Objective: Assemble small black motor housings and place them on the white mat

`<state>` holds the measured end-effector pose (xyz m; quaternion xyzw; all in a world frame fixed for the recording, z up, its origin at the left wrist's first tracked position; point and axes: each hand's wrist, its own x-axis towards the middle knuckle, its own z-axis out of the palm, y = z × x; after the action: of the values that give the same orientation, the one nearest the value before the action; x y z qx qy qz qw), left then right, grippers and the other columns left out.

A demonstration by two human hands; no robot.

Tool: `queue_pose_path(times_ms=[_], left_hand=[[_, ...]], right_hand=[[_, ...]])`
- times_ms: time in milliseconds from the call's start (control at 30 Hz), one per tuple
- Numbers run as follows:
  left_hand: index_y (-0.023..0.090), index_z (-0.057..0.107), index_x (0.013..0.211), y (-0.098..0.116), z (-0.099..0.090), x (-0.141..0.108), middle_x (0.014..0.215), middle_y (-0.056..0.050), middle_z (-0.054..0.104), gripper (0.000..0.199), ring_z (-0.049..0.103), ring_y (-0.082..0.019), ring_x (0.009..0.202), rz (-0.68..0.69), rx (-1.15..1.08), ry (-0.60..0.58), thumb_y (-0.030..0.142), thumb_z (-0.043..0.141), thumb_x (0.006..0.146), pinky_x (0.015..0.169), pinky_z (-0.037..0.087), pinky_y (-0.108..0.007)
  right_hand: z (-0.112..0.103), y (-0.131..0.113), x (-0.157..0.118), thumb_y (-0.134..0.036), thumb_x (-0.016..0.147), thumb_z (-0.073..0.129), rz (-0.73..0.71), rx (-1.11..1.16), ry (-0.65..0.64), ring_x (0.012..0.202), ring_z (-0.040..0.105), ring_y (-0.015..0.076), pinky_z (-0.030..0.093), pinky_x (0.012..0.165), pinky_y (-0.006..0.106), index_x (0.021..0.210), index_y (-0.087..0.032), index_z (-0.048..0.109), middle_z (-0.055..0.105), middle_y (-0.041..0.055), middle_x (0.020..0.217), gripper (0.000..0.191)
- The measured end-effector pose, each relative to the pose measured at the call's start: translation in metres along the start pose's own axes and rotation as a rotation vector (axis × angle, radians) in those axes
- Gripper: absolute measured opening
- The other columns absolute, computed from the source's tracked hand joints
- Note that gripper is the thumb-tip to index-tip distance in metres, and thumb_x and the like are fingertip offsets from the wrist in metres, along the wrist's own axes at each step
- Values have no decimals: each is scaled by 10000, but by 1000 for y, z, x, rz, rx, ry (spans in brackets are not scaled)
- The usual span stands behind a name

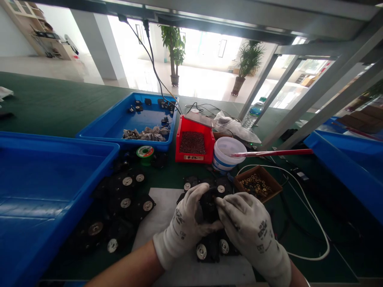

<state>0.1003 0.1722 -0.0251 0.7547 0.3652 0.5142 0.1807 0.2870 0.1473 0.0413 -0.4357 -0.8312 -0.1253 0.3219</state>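
Observation:
Both my hands wear white work gloves. My left hand (188,225) is wrapped round the side of a black round part (208,207), thumb below and fingers on top, holding it up over white paper (158,215). At that part's right edge the fingertips of my right hand (248,227) are pinched together; whatever lies between them is too small and hidden to name. Beneath and behind my hands lie several similar black parts (209,255) with silver discs. More black parts with silver discs (125,203) are spread to the left of the paper.
A red bin (194,157) full of small brown pieces stands ahead, beside a white bucket (230,149) with a red-handled stick. Right of my hands is a cardboard box (259,185) of brass-coloured pieces. Blue trays (104,141) flank the left; a white cable (317,223) curves right.

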Motion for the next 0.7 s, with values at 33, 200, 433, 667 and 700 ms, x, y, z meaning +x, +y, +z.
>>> queue_pose_path(times_ms=[33,200,433,667,700], left_hand=[[203,472,1442,0,0,0,1320,-185,685,766,706,-330,1228,-8,-11,1,550,817,853,1049,610,-480],[255,357,1568,1,-5,0,1373,-168,650,880,669,-339,1275,-74,-42,60,636,746,876,1079,578,-538],[258,561,1363,-4,-6,6,1350,-153,613,614,650,-321,1263,36,-57,15,643,703,905,1017,610,-499],[250,608,1242,3,-6,8,1353,-133,566,458,626,-313,1257,-31,-9,-62,362,831,858,1008,603,-483],[251,595,1248,3,-6,7,1356,-133,561,467,623,-312,1259,-32,-11,-62,354,829,858,1010,601,-484]], right_hand=[[-1,1,-2,-99,991,610,22,28,16,824,666,249,539,701,403,1107,-135,753,772,102,918,189],[7,3,-15,-326,1067,523,549,531,14,976,764,236,628,870,408,1368,-264,678,805,77,1122,344],[16,-9,-3,-736,805,770,1098,1129,-137,1389,582,364,413,1222,537,1248,-252,767,731,104,1372,657],[14,-6,-1,-713,782,803,1130,1159,-69,1268,666,339,489,1156,503,1275,-243,721,743,111,1326,686],[15,-6,-2,-719,781,798,1128,1158,-68,1270,665,338,494,1152,498,1279,-239,715,742,114,1324,696]])
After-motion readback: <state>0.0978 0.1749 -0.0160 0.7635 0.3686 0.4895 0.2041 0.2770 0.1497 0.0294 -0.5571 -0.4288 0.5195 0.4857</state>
